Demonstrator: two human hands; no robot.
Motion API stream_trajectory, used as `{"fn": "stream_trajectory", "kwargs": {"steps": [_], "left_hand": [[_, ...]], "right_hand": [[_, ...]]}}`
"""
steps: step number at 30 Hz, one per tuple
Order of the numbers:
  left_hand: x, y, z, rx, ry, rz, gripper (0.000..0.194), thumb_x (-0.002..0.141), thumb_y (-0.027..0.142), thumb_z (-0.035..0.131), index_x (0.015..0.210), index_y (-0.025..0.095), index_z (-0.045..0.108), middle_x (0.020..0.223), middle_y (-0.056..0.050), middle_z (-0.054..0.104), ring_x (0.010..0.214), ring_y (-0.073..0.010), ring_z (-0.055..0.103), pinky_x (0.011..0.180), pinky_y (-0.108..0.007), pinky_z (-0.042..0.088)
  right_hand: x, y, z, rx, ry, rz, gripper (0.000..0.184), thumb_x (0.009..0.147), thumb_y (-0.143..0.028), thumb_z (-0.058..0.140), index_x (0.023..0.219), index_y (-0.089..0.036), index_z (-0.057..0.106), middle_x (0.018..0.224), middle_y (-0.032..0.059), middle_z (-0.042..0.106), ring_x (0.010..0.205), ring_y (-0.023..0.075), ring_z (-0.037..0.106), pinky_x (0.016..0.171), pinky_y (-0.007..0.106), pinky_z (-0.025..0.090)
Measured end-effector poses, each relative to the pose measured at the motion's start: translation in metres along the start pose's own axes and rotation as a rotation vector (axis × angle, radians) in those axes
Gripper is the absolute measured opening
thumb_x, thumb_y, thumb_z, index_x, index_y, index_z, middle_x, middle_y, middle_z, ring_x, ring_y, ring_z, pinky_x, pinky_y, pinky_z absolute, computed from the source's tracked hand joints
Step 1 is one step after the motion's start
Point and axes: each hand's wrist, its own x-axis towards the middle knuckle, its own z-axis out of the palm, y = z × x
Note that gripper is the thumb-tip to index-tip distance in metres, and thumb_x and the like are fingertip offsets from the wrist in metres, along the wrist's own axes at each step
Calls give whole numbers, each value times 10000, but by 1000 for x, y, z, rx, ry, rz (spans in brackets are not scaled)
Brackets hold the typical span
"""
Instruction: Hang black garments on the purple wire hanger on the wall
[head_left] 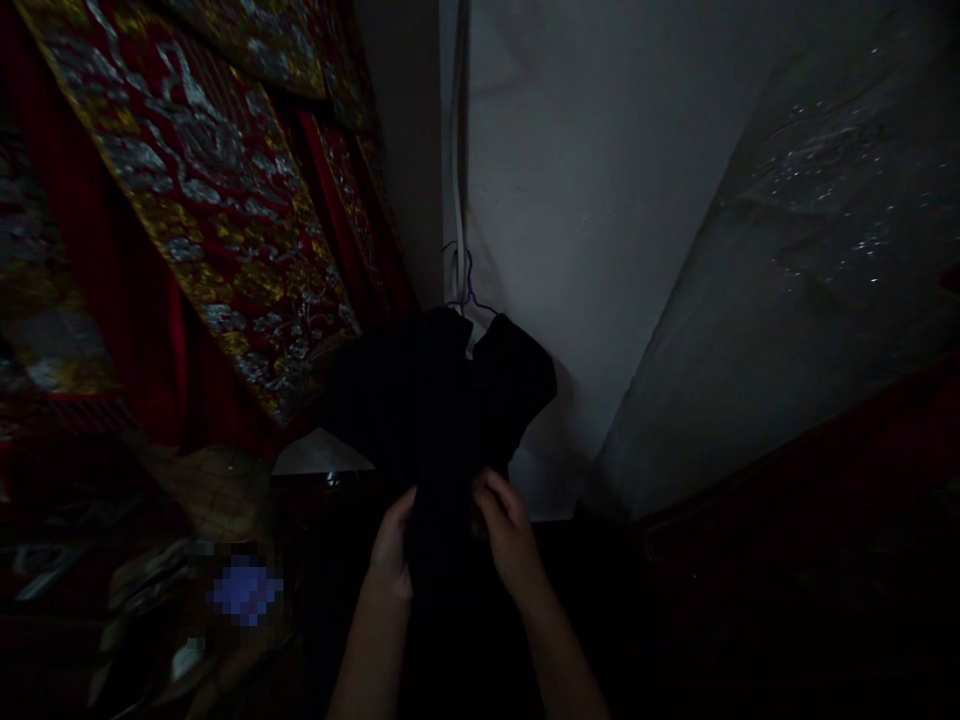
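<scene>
A black garment (450,420) with a collar and an open neck hangs on a thin purple hanger (471,290) in front of the wall. My left hand (394,535) closes on the garment's left edge, and its fingers are mostly hidden behind the dark cloth. On the other side my right hand (504,515) has its fingers bent in and pinches the garment's right edge. The lower part of the cloth blends into the darkness, so its hem cannot be made out.
Red cloth with gold and silver embroidery (217,200) hangs at the left. A pale pipe or cord (457,150) runs down the wall corner above the hanger. Translucent plastic sheeting (750,320) covers the right side. Dim clutter (142,590) lies lower left, partly pixelated.
</scene>
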Motion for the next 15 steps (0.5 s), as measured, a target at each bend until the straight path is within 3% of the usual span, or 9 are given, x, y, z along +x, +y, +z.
{"fn": "stream_trajectory", "kwargs": {"steps": [2, 4, 6, 8, 10, 12, 15], "left_hand": [[1, 6, -1, -38, 91, -38, 259, 864, 360, 641, 894, 119, 732, 828, -128, 763, 928, -299, 744, 891, -412, 590], [7, 11, -9, -26, 251, 17, 256, 868, 368, 655, 962, 136, 707, 926, -129, 757, 1010, -293, 722, 926, -411, 569], [15, 13, -21, 38, 465, 262, 234, 837, 296, 698, 1037, 180, 658, 1072, -97, 727, 1125, -258, 674, 987, -379, 527], [23, 8, -33, 151, 683, 641, 352, 789, 213, 726, 1111, 235, 587, 1236, -51, 649, 1242, -215, 589, 1054, -342, 462], [26, -3, -41, 311, 797, 967, 460, 767, 200, 735, 1171, 272, 528, 1320, -29, 567, 1291, -200, 522, 1089, -333, 413], [25, -20, -41, 509, 714, 1052, 425, 769, 204, 718, 1153, 259, 545, 1255, -39, 575, 1232, -211, 541, 1067, -335, 415], [22, -49, -28, 728, 368, 869, 331, 762, 192, 701, 1080, 221, 614, 1134, -58, 635, 1121, -231, 594, 1005, -330, 441]], "right_hand": [[1, -2, -5, 50, 44, 39, 333, 837, -466, 593, 642, -206, 521, 516, -45, 429, 470, 106, 385, 463, 234, 298], [2, -3, -11, 91, 91, 47, 327, 802, -431, 601, 587, -200, 517, 490, -40, 424, 450, 99, 371, 451, 235, 266], [2, -3, -15, 100, 111, 52, 308, 769, -401, 615, 556, -190, 547, 480, -30, 441, 445, 96, 382, 452, 237, 263], [1, -3, -17, 79, 75, 78, 291, 750, -393, 631, 554, -180, 601, 472, -17, 472, 445, 101, 410, 458, 240, 274], [0, -5, -15, 48, 16, 109, 281, 742, -396, 644, 574, -171, 656, 472, -2, 510, 453, 109, 442, 467, 243, 293], [0, -6, -10, 18, -29, 129, 288, 749, -411, 652, 609, -164, 700, 477, 10, 541, 459, 114, 459, 472, 243, 303], [0, -7, -4, -18, -71, 139, 309, 758, -442, 665, 647, -161, 730, 481, 12, 560, 446, 105, 434, 464, 240, 288]]}}
